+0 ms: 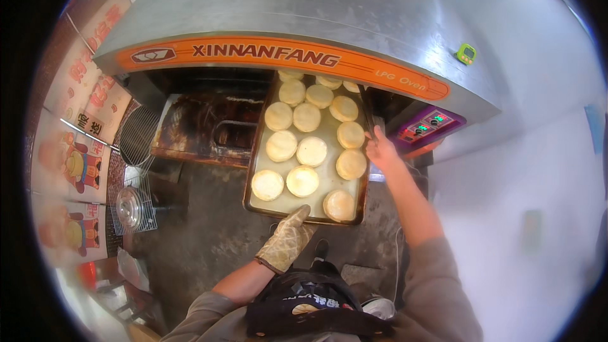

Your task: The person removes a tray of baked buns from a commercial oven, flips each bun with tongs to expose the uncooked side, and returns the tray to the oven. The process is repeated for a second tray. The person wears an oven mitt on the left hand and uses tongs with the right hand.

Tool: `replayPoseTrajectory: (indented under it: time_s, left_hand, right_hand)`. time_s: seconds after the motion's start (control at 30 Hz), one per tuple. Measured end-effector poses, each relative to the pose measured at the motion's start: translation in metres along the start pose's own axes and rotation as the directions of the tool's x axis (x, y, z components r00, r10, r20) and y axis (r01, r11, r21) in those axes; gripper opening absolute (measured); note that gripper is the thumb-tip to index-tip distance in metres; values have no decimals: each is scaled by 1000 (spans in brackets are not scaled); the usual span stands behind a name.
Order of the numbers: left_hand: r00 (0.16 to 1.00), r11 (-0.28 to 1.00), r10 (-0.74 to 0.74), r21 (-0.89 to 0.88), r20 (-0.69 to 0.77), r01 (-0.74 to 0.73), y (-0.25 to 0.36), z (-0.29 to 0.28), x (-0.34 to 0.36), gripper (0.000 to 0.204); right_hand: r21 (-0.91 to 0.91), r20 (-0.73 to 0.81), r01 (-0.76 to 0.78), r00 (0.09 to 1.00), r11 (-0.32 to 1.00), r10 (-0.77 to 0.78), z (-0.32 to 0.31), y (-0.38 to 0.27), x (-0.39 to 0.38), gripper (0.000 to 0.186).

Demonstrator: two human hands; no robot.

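A dark-rimmed baking tray [250, 180] juts out of the oven mouth, its far end under the oven's front. Round, flat pale-gold breads [303, 180] lie on it in loose rows, with gaps between some of them. My left hand [286, 240] wears a quilted, patterned oven mitt and grips the tray's near edge, thumb on top. At the tray's right side is my bare right hand [380, 151], its fingers curled close to the rim beside a bread [350, 134]. What those fingers hold, if anything, is hidden; a thin dark strip runs just beyond them.
Above the tray spans the metal oven [285, 6] with an orange front band. A lit control panel [425, 128] and a green timer [466, 54] are at right. Left of the tray is a browned oven door [209, 130] with a handle; wire racks [136, 142] stand farther left.
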State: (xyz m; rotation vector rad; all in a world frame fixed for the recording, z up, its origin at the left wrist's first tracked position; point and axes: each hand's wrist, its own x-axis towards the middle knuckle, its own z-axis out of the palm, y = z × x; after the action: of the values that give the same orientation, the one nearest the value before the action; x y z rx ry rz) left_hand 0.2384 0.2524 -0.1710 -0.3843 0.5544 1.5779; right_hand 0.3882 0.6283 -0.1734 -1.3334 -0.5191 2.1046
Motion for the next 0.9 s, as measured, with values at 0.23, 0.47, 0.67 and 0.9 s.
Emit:
replayPoseTrajectory:
  time_s: [0.23, 0.47, 0.67, 0.9]
  left_hand:
    - [998, 984, -62, 167, -22, 65, 19, 11, -8, 41]
    - [999, 985, -26, 169, 24, 22, 15, 11, -3, 46]
    - [999, 990, 0, 144, 34, -5, 6, 7, 2, 47]
    - [998, 981, 41, 194, -41, -33, -4, 8, 4, 46]
  right_hand:
    - [-15, 41, -27, 999, 1000, 28, -10, 23, -117, 52]
    - [130, 47, -246, 969, 960, 242, 6, 90, -192, 52]
    - [305, 157, -295, 953, 906, 257, 17, 122, -131, 53]
    - [333, 46, -127, 992, 934, 119, 37, 135, -79, 54]
